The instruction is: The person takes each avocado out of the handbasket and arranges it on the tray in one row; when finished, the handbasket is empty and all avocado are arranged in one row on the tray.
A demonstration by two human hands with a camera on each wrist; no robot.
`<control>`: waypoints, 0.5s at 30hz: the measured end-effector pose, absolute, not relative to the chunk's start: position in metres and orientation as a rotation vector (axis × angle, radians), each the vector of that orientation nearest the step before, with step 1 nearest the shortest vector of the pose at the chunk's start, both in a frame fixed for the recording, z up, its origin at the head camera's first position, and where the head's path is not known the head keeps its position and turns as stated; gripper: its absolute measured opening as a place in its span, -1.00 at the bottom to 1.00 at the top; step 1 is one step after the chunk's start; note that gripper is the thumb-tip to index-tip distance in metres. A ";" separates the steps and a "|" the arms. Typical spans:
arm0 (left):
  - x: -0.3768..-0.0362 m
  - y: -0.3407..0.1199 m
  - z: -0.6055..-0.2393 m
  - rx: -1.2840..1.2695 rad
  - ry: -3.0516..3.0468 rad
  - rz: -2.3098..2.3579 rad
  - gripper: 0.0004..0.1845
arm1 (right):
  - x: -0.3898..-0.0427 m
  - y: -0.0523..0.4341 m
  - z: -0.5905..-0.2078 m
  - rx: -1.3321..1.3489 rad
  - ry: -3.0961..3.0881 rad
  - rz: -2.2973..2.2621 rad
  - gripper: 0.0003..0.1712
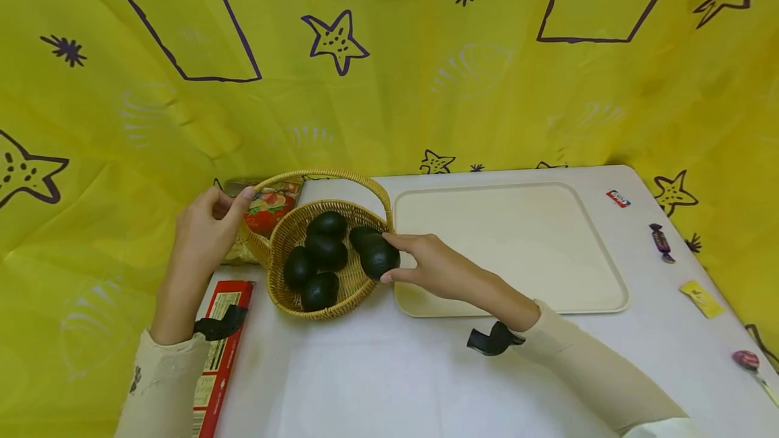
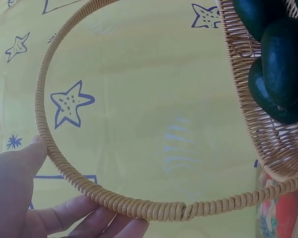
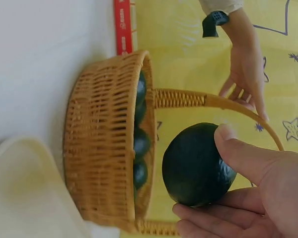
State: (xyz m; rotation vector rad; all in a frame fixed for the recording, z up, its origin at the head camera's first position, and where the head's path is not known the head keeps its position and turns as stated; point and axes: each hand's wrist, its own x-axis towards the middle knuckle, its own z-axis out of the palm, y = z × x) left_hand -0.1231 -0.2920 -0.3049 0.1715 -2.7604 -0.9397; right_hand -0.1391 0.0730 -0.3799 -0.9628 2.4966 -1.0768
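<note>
A wicker basket (image 1: 331,314) with a tall arched handle (image 2: 139,208) stands on the white table, several dark green avocados (image 1: 326,251) inside it. My left hand (image 1: 207,222) holds the handle on its left side, thumb on one face and fingers curled under it in the left wrist view. Between thumb and fingers, my right hand (image 1: 429,265) grips one avocado (image 3: 196,166) just above the basket's right rim. The right wrist view shows this avocado outside the basket opening, apart from the others.
A cream tray (image 1: 487,242) lies right of the basket. Behind the left hand sits a red food packet (image 1: 268,211); a long red box (image 1: 228,357) lies by the left forearm. Wrapped sweets (image 1: 661,243) and a lollipop (image 1: 746,360) line the right edge. A yellow curtain (image 1: 389,107) hangs behind.
</note>
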 end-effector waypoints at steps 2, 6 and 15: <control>-0.123 -0.292 -0.305 0.174 -2.759 -0.941 -0.34 | -0.138 0.083 -0.379 -0.976 2.507 -1.098 -0.13; -0.122 -0.292 -0.305 0.175 -2.762 -0.937 -0.35 | -0.137 0.102 -0.379 -0.966 2.529 -1.124 -0.17; -0.123 -0.294 -0.307 0.168 -2.776 -0.920 -0.35 | -0.148 0.133 -0.394 -0.869 2.579 -1.158 -0.12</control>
